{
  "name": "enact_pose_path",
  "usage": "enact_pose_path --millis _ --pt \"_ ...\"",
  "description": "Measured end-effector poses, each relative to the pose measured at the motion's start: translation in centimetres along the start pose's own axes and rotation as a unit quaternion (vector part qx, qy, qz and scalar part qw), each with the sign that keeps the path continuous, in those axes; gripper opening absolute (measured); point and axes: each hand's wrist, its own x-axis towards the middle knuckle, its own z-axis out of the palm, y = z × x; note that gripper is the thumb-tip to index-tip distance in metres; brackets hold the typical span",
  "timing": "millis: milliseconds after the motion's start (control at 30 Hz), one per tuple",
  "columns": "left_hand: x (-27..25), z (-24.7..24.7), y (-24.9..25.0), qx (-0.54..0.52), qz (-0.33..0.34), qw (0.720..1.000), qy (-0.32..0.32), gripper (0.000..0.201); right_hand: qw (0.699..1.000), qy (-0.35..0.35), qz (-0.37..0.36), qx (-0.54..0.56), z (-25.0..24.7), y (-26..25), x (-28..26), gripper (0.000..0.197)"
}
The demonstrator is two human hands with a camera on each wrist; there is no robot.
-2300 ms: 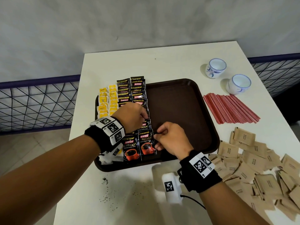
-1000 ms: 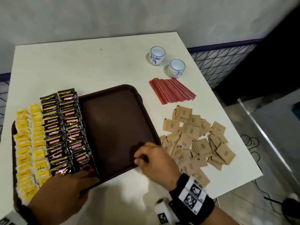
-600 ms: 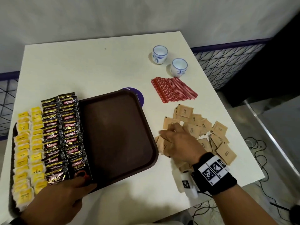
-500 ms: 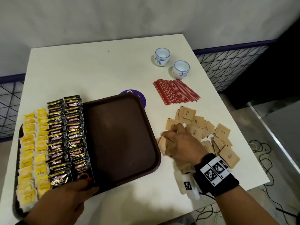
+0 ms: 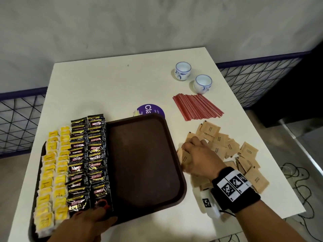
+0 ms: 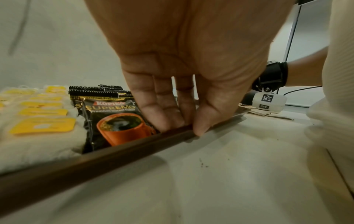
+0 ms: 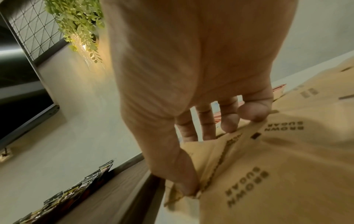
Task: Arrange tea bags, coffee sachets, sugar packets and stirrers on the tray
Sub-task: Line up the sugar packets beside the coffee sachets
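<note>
1. Left hand (image 5: 87, 222) pinches the near rim of the brown tray (image 5: 145, 165), beside the Kopiko coffee sachets (image 5: 87, 163).
2. Right hand (image 5: 199, 161) grips brown sugar packets (image 5: 244, 154) from the tabletop (image 5: 104, 84) pile, just right of the tray.

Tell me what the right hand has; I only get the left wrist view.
Observer: The right hand pinches a few brown sugar packets from the pile beside the tray.
Operator: Report the stirrers.
Observer: The red stirrers lie bundled on the table beyond the sugar, none on the tray.
Operator: Check free space.
Observer: The tray's right half is bare; tea bags and coffee sachets fill the left.
</note>
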Motion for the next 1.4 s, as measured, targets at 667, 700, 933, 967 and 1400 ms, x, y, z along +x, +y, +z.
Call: enact_pose_path --millis 667,700,933,967,1400 --pt "5.5 -10.0 4.4 -0.101 -0.036 0.977 0.187 0.029 0.923 0.141 0.011 0.359 -3.0 -1.4 0.4 0.024" --pt "7.3 -10.8 4.4 -0.142 -0.045 0.965 0.216 0.025 0.917 0.128 -0.002 0.378 -3.0 -2.6 0.6 0.024" --pt "14.8 -12.7 1.2 -0.374 -0.086 0.892 0.239 0.022 0.87 0.067 -0.028 0.487 -1.3 -9.8 3.4 0.028" --pt "14.8 -12.8 1.0 -0.388 -0.084 0.886 0.241 0.017 0.868 0.064 -0.026 0.492 -1.1 -10.3 3.7 0.025" --pt "14.7 -18.3 -6.8 -0.254 -0.165 0.92 0.25 0.014 0.854 0.05 0.04 0.516 1.5 -10.3 6.0 0.024"
